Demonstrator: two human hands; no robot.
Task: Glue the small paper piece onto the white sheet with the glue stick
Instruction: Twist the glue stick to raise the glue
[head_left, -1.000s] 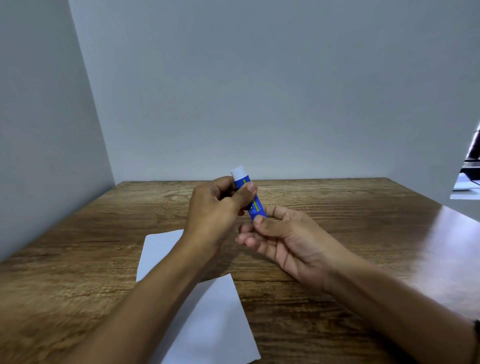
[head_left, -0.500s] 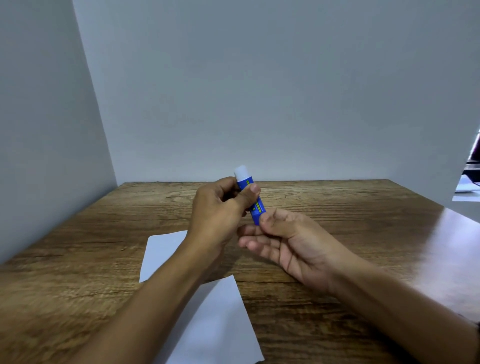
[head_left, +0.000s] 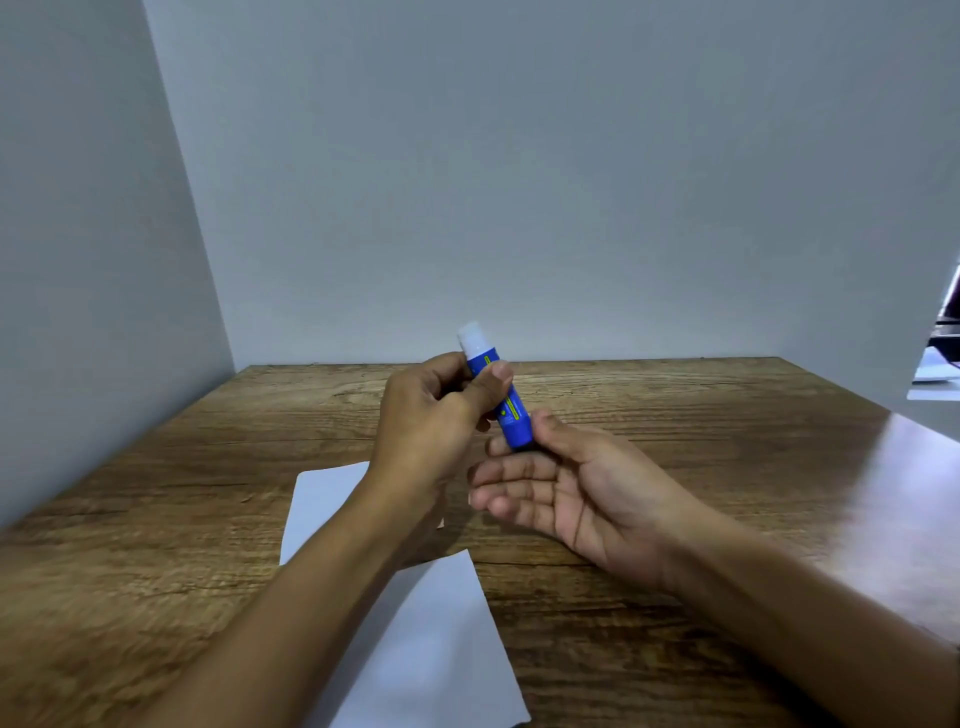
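Above table (head_left: 675, 415), mid-air: left hand (head_left: 431, 421) grips glue stick (head_left: 501, 395) barrel, right hand (head_left: 566, 488) now pinches base, other fingers looser than before. Likely twisting glue out. White sheet (head_left: 415, 639) below; small paper piece not visible.

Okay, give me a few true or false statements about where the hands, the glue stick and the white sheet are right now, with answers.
1. The left hand grips the glue stick in the air. True.
2. The glue stick lies flat on the wooden table. False: it is held above it, tilted.
3. The right hand touches the stick's blue lower end. True.
4. The white sheet is in the right hand. False: it lies on the table under the left forearm.
5. The stick's white end points up. True.
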